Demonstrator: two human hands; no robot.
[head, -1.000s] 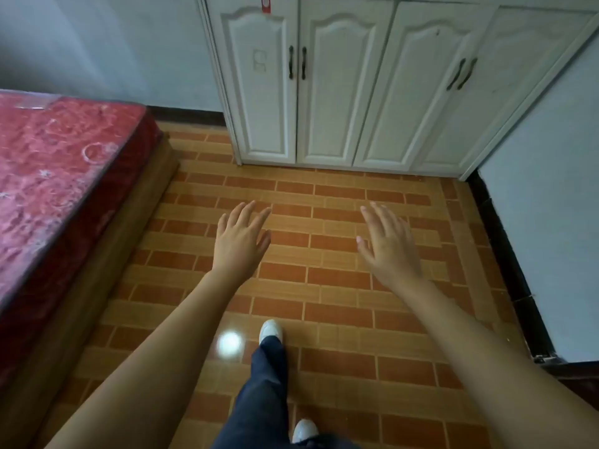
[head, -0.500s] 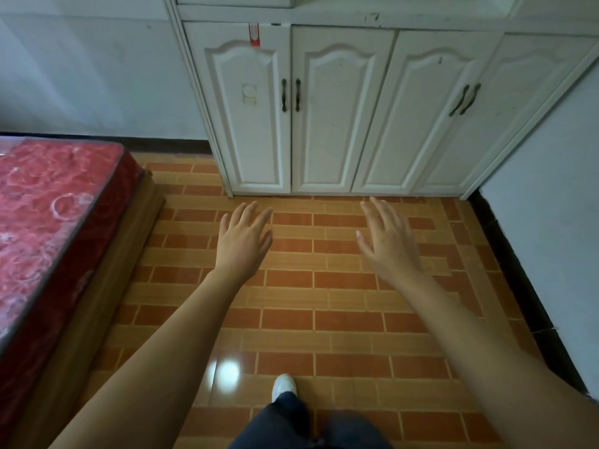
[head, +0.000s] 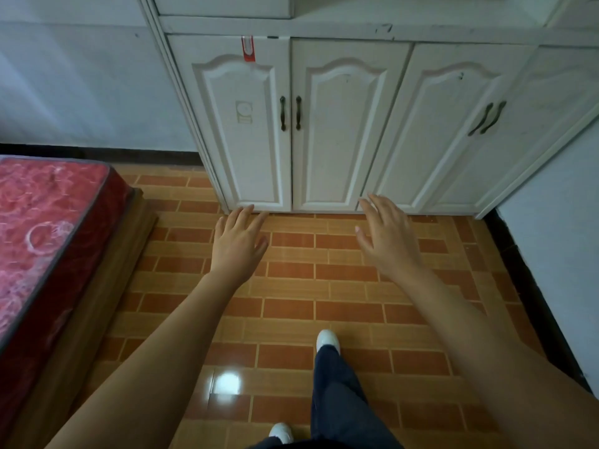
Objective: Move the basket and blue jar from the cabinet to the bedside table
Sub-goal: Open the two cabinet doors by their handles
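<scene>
Approaching: cabinet (head: 324,124), doors shut
Hands: left hand (head: 238,246) and right hand (head: 387,239) both empty, fingers spread loosely, held over the floor (head: 291,286)
Risk: wrong door pulled; handles (head: 290,113) well apart from hands
Risk: shin clipping bed (head: 48,228) on carry back
Basket, jar: not visible, look unknown; likely in cabinet

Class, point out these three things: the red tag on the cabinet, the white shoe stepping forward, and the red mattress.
red tag (head: 248,48): head view, middle of the strip.
white shoe (head: 328,340): head view, top of the toe.
red mattress (head: 42,222): head view, patterned top surface.
</scene>
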